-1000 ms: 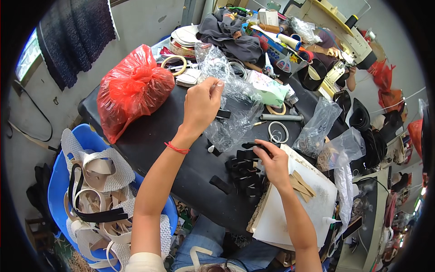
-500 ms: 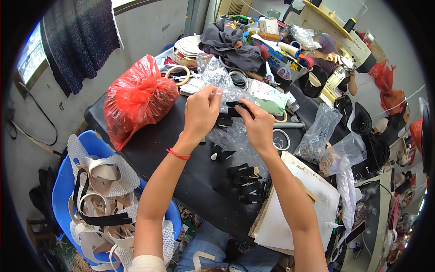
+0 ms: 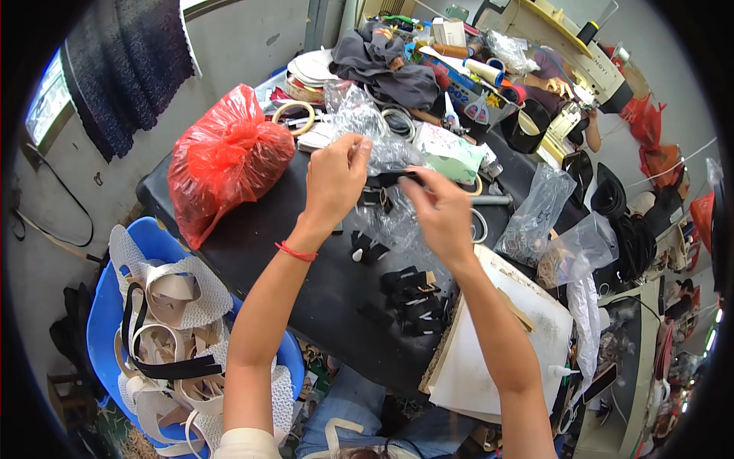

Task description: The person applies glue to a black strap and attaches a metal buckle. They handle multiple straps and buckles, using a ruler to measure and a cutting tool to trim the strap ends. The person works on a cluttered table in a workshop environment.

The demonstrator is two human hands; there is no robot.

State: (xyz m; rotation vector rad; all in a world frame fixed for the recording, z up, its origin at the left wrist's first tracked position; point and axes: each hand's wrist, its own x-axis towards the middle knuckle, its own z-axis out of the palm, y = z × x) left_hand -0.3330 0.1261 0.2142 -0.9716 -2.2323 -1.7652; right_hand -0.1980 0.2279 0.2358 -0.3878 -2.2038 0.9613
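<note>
My left hand (image 3: 335, 180), with a red cord at the wrist, is raised over the black table (image 3: 306, 294). Its thumb and fingers are closed; what they hold, if anything, is hidden. Opposite it, my right hand (image 3: 443, 213) is slightly blurred and pinches the end of a short black strap (image 3: 385, 179), which stretches across toward my left hand. Beneath the hands lies crumpled clear plastic (image 3: 391, 222). Nearer me are a small black strap piece with a white tip (image 3: 367, 249) and a pile of folded black straps (image 3: 414, 302).
A red plastic bag (image 3: 229, 164) stands at the left. A blue tub (image 3: 103, 321) of white and beige straps is below it. A white board (image 3: 493, 367) lies at right, near clear bags (image 3: 539, 210). Clutter fills the back; another person's hand (image 3: 556, 86) is at a sewing machine.
The black strap now spans between my hands, where earlier it showed bunched at my right fingertips. My right hand has shifted slightly right; the whole view has tilted a little.
</note>
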